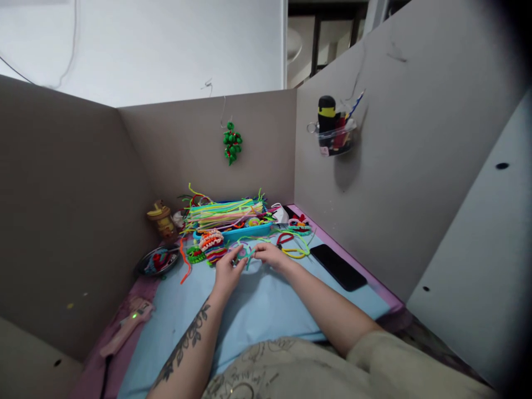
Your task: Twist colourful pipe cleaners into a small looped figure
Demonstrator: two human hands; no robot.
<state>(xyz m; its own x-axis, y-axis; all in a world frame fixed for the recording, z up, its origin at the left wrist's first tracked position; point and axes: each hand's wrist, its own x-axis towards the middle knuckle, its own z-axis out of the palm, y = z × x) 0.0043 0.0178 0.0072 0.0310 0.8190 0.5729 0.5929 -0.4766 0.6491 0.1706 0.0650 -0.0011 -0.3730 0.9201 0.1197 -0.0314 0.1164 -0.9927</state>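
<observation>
Fingers of the left hand and right hand pinched a thin teal pipe cleaner between them, above the light-blue cloth. Beyond lay a blue plastic tray of bright pipe cleaners.

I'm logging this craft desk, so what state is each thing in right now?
left hand: pinching the teal pipe cleaner
right hand: pinching the same pipe cleaner
teal pipe cleaner: bent, held between both hands
blue tray: heaped with pipe cleaners
phone: flat, screen dark
glue gun: lying down, green light on
wall cup: stuck on the wall, holding tools
</observation>
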